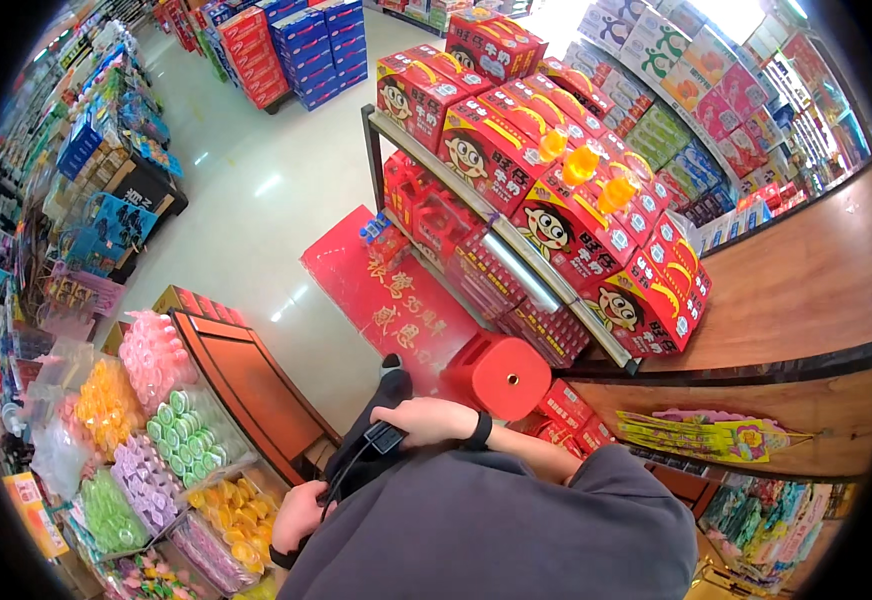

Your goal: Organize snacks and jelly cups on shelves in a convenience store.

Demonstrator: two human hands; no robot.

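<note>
My right hand (428, 421), with a black band at the wrist, holds a small black device (383, 437) in front of my dark grey shirt. A thin black cable (347, 471) runs from the device down towards my left hand (301, 519). That hand is lower and further left, with a black wristband and curled fingers beside the cable; whether it grips the cable cannot be made out. Below my hands show a dark trouser leg and a foot on a red printed mat (361, 285).
A red plastic stool (512, 376) stands right of my foot. Beyond it, a rack holds red milk cartons (481, 154) with small orange bottles (580, 165) on top. At left, a brown wooden counter (244, 375) adjoins bins of colourful plastic goods (188, 439). A wooden counter (796, 277) lies right.
</note>
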